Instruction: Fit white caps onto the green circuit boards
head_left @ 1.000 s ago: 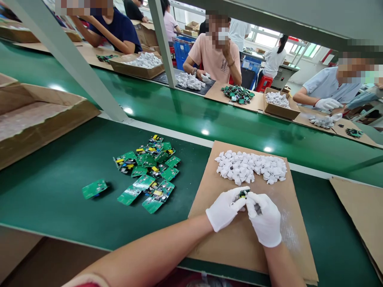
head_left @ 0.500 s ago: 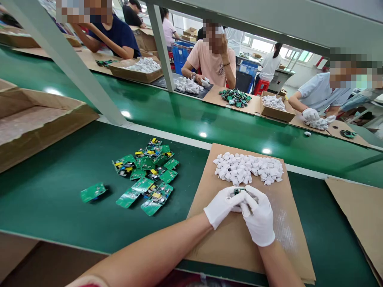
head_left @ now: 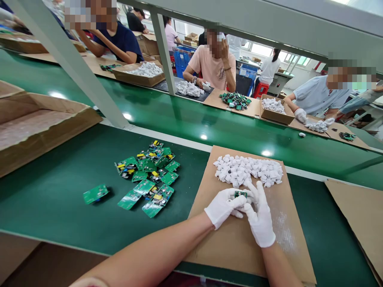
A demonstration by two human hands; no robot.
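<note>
Both of my hands wear white gloves and meet above a brown cardboard sheet (head_left: 227, 243). Between the fingers of my left hand (head_left: 224, 207) is a small green circuit board (head_left: 240, 194). My right hand (head_left: 261, 217) is beside it, its fingers spread and stretched toward the pile, its thumb close to the board. Just beyond my hands lies a pile of white wrapped pieces (head_left: 248, 169). Farther left on the green table (head_left: 60, 199), several green circuit boards (head_left: 146, 165) with yellow and black parts lie heaped, and one board (head_left: 95, 194) lies apart.
An open cardboard box (head_left: 50, 131) stands at the left, and another cardboard sheet (head_left: 359, 215) lies at the right. Slanted metal posts (head_left: 163, 52) rise beyond. Across a shiny green belt (head_left: 188, 123), several people sit at more boards and white pieces.
My right hand's fingers have opened and stretched forward, away from the board. More of the board now shows in my left hand. Across the belt, one worker's gloved hand has shifted left.
</note>
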